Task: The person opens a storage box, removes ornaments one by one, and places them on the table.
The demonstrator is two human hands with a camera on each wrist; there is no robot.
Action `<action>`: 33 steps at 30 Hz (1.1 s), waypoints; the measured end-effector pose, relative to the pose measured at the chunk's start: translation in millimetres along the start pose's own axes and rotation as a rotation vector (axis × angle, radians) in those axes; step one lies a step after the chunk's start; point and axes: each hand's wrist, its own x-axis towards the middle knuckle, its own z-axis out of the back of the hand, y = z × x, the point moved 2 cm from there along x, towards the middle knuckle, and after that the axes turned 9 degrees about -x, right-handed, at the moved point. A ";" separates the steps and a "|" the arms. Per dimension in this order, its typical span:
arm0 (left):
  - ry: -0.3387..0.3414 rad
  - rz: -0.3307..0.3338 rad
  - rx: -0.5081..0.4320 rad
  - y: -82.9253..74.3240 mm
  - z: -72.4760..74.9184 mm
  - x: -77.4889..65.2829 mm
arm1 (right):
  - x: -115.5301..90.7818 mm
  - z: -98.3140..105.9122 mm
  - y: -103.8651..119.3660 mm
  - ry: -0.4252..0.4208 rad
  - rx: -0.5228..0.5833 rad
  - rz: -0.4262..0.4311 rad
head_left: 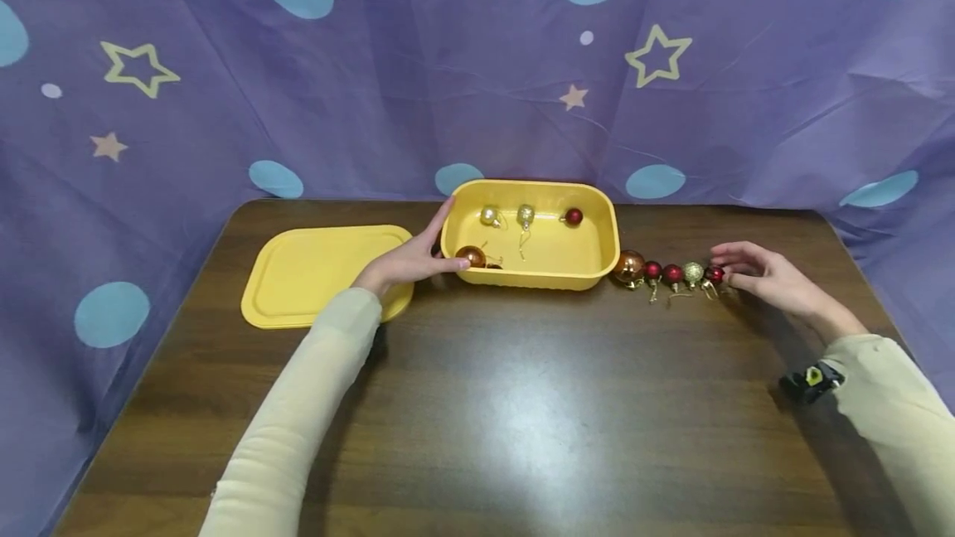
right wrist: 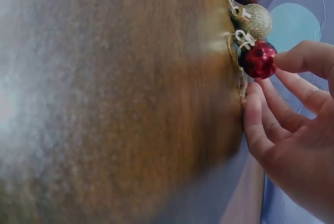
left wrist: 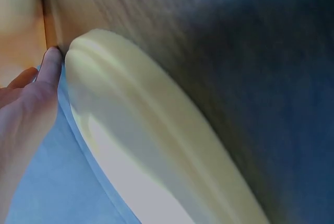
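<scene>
At the left end of a yellow plastic box (head_left: 537,280), my left hand (head_left: 414,259) holds on, thumb over the front rim and fingers along the far corner. Inside the box are a copper bauble (head_left: 472,254), two gold baubles (head_left: 525,215) and a red bauble (head_left: 573,216). My right hand (head_left: 776,276) has its fingers curved round a shiny red bauble (right wrist: 260,59), the last in a row. One fingertip touches its side; the thumb's contact is unclear. Leftwards in the row come a glittery gold bauble (head_left: 692,273), two red ones (head_left: 672,274) and a copper one (head_left: 629,266) beside the box.
A yellow lid (head_left: 306,272) lies flat left of the box, under my left forearm. The brown wooden table (head_left: 522,421) ends at a purple curtain (head_left: 507,65) printed with stars and blue dots.
</scene>
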 end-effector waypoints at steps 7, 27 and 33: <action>0.003 0.008 0.017 1.6 5.4 -2.3 | 2.7 -4.7 -4.7 0.009 0.062 -0.002; 0.014 0.045 -0.035 -0.7 -3.0 1.7 | -6.4 7.6 -11.1 0.004 0.025 -0.049; -0.001 0.035 -0.012 -0.7 -2.2 -0.7 | -7.0 8.7 -7.1 -0.008 0.007 -0.095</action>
